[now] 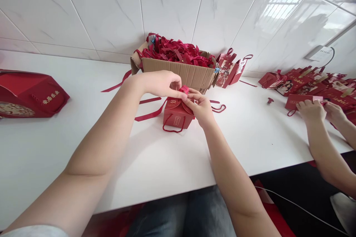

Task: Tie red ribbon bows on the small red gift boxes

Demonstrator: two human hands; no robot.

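Note:
A small red gift box (pixel 174 118) with a twisted cord handle stands upright on the white table in front of me. At its top, a loop of red ribbon (pixel 184 89) sticks up between my fingertips. My left hand (pixel 164 84) comes over from the left, its thumb and fingers closed on the ribbon. From the right, my right hand (pixel 200 106) pinches the ribbon at the box lid, thumb toward me. Fingers hide part of the lid and the ribbon's lower end. A loose ribbon strip (pixel 151 116) lies left of the box.
Behind the gift box, a cardboard box (pixel 172 68) overflows with red ribbons. Red gift bags (pixel 226 68) stand beside it. A larger red box (pixel 30 94) is at left. At right, a co-worker's hands (pixel 313 111) handle a red box near a pile of others.

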